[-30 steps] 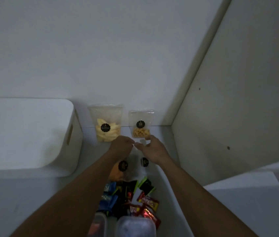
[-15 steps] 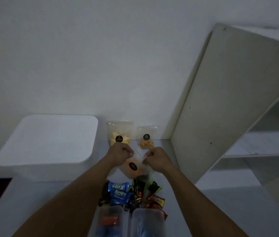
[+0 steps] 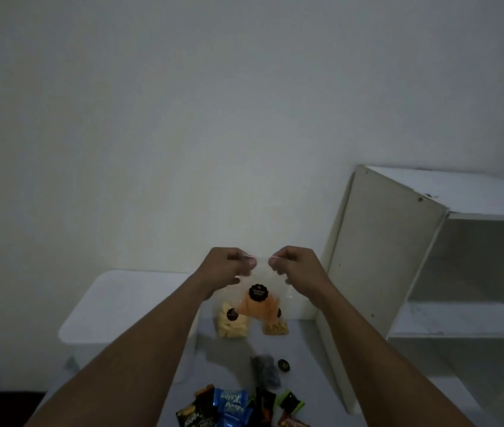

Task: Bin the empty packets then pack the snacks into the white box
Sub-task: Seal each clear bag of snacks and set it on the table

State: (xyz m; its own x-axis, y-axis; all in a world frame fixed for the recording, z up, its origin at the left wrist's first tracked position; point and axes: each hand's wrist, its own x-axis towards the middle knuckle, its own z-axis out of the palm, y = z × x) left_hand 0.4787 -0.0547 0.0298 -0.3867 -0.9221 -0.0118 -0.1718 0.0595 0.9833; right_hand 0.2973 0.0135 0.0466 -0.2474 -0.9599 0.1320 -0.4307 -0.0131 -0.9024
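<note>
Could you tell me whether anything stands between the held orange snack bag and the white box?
Nothing visible does. Both hands, left and right, hold the orange bag up in the air, and the white box sits left of it, though its closed lid covers the top.

Mostly plastic and matt white from where I'm watching

The clear, glossy plastic pouch of orange snacks catches light near its top. The rounded white plastic box looks smooth and matt, same for the white laminate shelf unit. The shiny blue foil wrappers look crinkled.
</note>
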